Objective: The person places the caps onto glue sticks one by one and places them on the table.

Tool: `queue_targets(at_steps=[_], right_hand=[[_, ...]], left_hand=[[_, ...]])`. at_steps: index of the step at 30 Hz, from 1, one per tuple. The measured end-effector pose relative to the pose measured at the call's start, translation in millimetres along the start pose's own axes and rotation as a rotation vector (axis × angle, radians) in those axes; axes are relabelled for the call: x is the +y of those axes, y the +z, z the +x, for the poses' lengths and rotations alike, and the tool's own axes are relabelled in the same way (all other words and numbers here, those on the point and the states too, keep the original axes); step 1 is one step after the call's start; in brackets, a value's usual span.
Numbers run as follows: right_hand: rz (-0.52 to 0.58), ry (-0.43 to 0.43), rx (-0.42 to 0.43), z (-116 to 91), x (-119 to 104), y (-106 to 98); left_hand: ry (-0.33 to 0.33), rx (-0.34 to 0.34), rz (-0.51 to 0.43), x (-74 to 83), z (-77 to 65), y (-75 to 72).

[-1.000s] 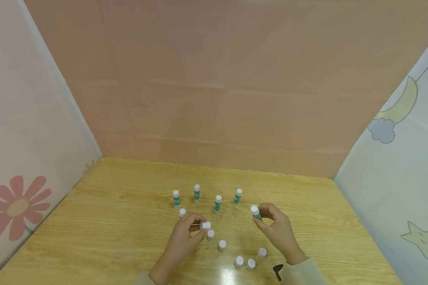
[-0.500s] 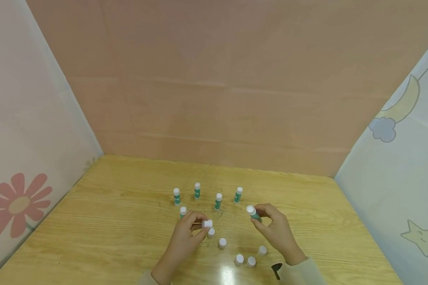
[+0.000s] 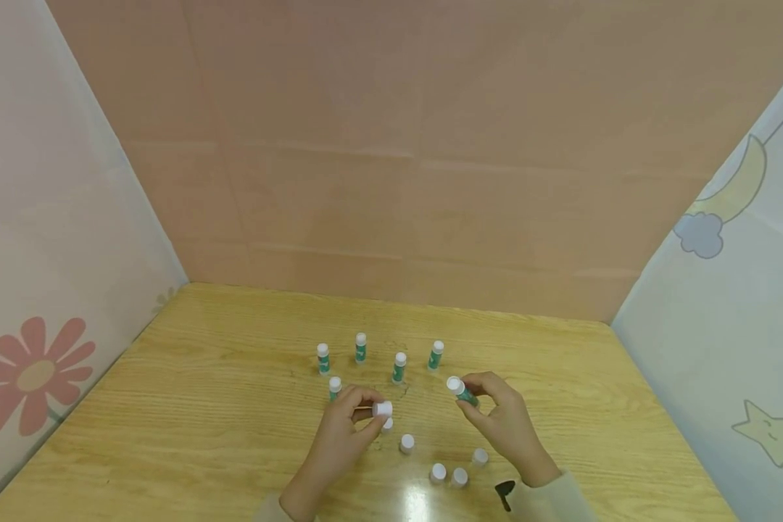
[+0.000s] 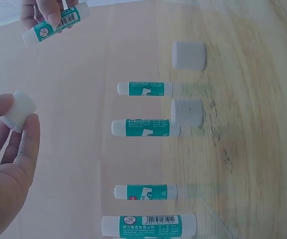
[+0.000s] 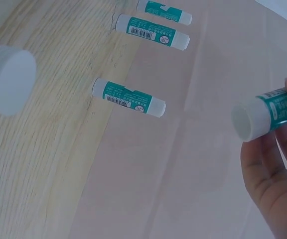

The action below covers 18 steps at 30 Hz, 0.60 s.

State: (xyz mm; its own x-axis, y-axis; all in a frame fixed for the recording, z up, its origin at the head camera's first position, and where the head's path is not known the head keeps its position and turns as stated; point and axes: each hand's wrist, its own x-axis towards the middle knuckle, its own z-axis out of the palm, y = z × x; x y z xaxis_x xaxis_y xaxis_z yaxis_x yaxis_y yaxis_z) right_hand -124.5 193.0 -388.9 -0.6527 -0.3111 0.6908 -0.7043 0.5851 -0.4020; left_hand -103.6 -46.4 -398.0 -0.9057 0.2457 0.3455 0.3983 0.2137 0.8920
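Between thumb and fingers my left hand [image 3: 343, 431] pinches a white cap [image 3: 382, 409], also seen in the left wrist view [image 4: 21, 110]. My right hand [image 3: 510, 417] grips a green-labelled glue stick [image 3: 465, 392], its white top tilted toward the left hand. In the right wrist view that glue stick [image 5: 256, 117] shows a round white end, with fingers around the label. A gap separates the cap from the glue stick. Below the left hand's cap, a loose cap [image 3: 388, 426] is partly covered. One standing glue stick [image 3: 335, 386] is half hidden behind the left hand.
Several uncapped-looking glue sticks stand upright farther back, among them one in the middle [image 3: 399, 368] and one to the right [image 3: 436, 355]. Several white caps, such as this cap [image 3: 407, 444], stand nearer the front on the wooden table [image 3: 222, 406]. A small black object [image 3: 505, 494] lies by the right sleeve.
The glue stick in my right hand has moved left and tilted further toward the left hand. My left hand has shifted slightly right with its cap.
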Motion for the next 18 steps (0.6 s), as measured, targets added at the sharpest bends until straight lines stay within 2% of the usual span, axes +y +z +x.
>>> queue_targets(at_steps=[18], right_hand=[[0.012, -0.010, -0.020, -3.1, -0.2, 3.5]], left_hand=[[-0.028, -0.016, -0.017, 0.1, 2.8, 3.6]])
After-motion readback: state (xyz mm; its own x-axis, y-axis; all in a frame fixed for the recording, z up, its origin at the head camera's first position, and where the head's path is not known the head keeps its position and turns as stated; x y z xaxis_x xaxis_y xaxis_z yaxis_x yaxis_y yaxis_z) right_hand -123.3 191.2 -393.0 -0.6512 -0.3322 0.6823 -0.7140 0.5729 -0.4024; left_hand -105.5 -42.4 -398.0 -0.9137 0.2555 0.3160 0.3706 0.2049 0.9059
